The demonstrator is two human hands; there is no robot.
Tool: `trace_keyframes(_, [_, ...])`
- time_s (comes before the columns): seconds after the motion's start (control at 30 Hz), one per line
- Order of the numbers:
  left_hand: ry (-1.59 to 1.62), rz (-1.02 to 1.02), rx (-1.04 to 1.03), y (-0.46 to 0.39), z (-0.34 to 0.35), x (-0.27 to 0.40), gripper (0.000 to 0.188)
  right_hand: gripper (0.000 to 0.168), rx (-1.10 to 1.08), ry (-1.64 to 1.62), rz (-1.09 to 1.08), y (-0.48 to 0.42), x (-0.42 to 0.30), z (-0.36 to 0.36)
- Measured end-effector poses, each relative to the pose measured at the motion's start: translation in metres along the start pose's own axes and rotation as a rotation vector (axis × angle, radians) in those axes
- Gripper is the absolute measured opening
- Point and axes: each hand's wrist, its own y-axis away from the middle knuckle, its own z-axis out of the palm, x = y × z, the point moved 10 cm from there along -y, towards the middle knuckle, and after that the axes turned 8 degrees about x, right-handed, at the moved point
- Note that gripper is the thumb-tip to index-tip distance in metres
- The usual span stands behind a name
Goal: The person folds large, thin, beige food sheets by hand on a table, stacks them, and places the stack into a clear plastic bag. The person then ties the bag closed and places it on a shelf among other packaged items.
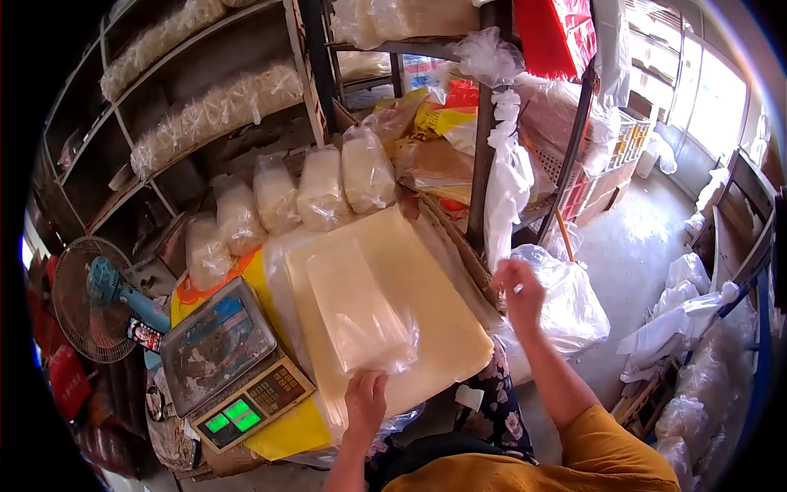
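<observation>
A clear plastic bag (356,307) packed with a flat pale stack lies on a broad pile of large cream-coloured sheets (424,264). At its near end, my left hand (366,393) has its fingers closed at the edge of the bag. My right hand (521,298) is raised past the right side of the pile, beside white plastic strips (509,178) hanging from a post. Its fingers are curled and blurred; whether they hold anything cannot be made out.
Left of the pile stands a digital scale (221,344) with lit green displays, near a fan (98,295) and a phone (145,335). Several filled bags (320,187) line the back. A metal rack post (482,166) rises at right, above a white plastic sack (562,307).
</observation>
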Motion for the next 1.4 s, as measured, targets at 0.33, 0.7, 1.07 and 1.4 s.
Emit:
trace_keyframes(0.33, [-0.232, 0.030, 0.190, 0.000, -0.027, 0.003, 0.042, 0.007, 0.132, 0.213, -0.320, -0.068, 0.097, 0.002])
trace_keyframes(0.7, [1.291, -1.197, -0.399, 0.072, 0.068, -0.001, 0.033, 0.003, -0.896, -0.215, 0.487, 0.154, -0.006, 0.088])
trace_keyframes(1.07, [0.886, -0.672, 0.003, 0.057, -0.033, -0.023, 0.052, 0.014, -1.113, -0.339, 0.722, 0.203, -0.039, 0.039])
trace_keyframes(1.4, [0.367, -0.387, -0.032, 0.070, -0.050, 0.000, 0.039, 0.026, -0.888, 0.058, 0.244, 0.138, -0.053, 0.077])
